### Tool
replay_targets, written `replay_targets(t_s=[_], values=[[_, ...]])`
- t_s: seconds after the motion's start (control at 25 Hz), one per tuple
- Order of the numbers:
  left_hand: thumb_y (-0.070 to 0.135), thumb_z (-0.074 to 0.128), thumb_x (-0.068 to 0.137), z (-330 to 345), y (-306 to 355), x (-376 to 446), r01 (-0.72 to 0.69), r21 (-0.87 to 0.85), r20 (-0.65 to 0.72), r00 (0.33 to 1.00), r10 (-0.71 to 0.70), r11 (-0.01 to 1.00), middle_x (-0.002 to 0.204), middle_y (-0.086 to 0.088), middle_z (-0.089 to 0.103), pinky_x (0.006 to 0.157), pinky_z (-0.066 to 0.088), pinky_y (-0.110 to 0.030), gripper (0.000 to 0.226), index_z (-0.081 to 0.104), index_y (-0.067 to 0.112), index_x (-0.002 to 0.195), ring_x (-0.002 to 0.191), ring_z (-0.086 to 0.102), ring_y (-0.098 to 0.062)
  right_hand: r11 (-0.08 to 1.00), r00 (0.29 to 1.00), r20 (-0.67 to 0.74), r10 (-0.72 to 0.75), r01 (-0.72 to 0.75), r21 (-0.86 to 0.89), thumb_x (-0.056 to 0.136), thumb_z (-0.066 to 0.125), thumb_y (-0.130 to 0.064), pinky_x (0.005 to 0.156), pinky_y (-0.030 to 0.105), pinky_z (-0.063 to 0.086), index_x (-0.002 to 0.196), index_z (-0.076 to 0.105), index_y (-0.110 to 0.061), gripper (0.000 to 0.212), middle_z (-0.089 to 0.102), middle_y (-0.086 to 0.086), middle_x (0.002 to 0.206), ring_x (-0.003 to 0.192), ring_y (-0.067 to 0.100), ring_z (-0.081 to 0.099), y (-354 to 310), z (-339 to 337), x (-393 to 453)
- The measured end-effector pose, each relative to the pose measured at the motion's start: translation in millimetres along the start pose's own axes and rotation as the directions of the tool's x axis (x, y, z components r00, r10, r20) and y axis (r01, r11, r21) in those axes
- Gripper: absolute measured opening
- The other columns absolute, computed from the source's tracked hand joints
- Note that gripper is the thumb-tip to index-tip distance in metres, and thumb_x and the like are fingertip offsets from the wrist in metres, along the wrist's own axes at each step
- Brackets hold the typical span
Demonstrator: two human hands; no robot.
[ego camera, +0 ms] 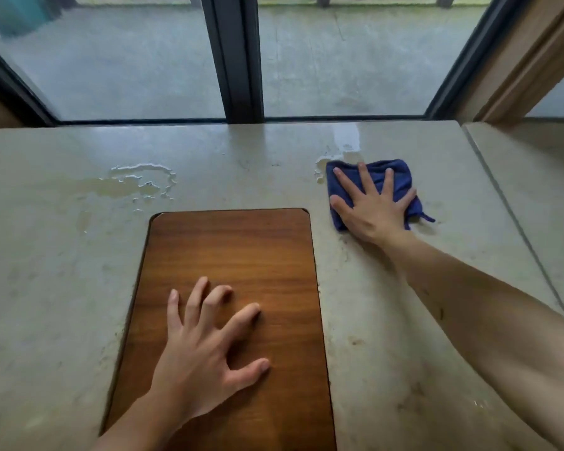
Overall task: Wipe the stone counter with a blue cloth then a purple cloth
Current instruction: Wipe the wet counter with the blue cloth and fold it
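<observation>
A folded blue cloth [401, 177] lies on the pale stone counter [62, 255] at the right, near the window. My right hand [370, 206] presses flat on it with fingers spread and straight. A wet patch [342, 154] glistens just beyond the cloth's far left corner. A second puddle [140, 183] sits on the counter left of centre. My left hand [205, 346] rests with spread fingers on a brown wooden panel [241, 249] set into the counter. No purple cloth is in view.
A glass window with a dark frame post [238, 60] runs along the counter's far edge. A seam [502, 203] splits off a second stone slab at the right. A wooden door frame [515, 66] rises at the far right.
</observation>
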State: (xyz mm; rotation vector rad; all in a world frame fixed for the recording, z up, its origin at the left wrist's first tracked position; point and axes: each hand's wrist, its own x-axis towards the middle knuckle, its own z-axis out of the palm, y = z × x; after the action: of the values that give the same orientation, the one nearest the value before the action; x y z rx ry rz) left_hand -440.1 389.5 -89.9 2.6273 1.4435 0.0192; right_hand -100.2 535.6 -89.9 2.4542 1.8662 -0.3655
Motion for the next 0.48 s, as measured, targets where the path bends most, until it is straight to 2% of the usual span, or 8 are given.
replay_targets(t_s=[0.16, 0.24, 0.36, 0.48], values=[[0.090, 0.042, 0.072, 10, -6, 4, -0.020, 0.002, -0.054, 0.998, 0.020, 1.000, 0.142, -0.009, 0.044, 0.103, 0.024, -0.076, 0.077, 0.047, 0.045, 0.134, 0.141, 0.032, -0.042, 0.999, 0.998, 0.053, -0.032, 0.031, 0.005, 0.094, 0.015, -0.074, 0.107, 0.079, -0.009, 0.150, -0.004, -0.060, 0.061, -0.014, -0.013, 0.167, 0.151, 0.040, -0.018, -22, -30, 118], [0.090, 0.046, 0.070, 14, -7, 5, -0.025, 0.006, -0.073, 0.997, 0.026, 1.000, 0.140, -0.009, 0.045, 0.103, 0.024, -0.075, 0.078, 0.049, 0.045, 0.133, 0.141, 0.033, -0.041, 0.995, 0.994, 0.047, -0.095, 0.096, -0.006, 0.095, 0.016, -0.072, 0.108, 0.079, -0.008, 0.151, -0.002, -0.060, 0.059, -0.009, -0.015, 0.167, 0.152, 0.039, -0.014, -39, -35, 148], [0.089, 0.045, 0.072, 15, -9, 5, -0.009, 0.011, -0.065, 0.998, 0.010, 1.000, 0.142, -0.008, 0.043, 0.104, 0.023, -0.077, 0.077, 0.049, 0.045, 0.134, 0.143, 0.030, -0.041, 0.970, 0.970, 0.069, -0.231, 0.236, -0.061, 0.097, 0.016, -0.068, 0.108, 0.079, -0.007, 0.149, -0.001, -0.062, 0.055, -0.007, -0.018, 0.167, 0.152, 0.037, -0.011, -59, -33, 150], [0.090, 0.038, 0.075, 10, -8, 4, 0.013, 0.034, -0.015, 1.000, -0.013, 0.999, 0.146, -0.007, 0.039, 0.107, 0.020, -0.077, 0.075, 0.045, 0.047, 0.137, 0.145, 0.025, -0.041, 0.943, 0.944, 0.084, -0.318, 0.325, -0.075, 0.096, 0.015, -0.068, 0.109, 0.077, -0.008, 0.147, -0.001, -0.067, 0.053, -0.012, -0.020, 0.166, 0.152, 0.036, -0.014, -60, -25, 114]])
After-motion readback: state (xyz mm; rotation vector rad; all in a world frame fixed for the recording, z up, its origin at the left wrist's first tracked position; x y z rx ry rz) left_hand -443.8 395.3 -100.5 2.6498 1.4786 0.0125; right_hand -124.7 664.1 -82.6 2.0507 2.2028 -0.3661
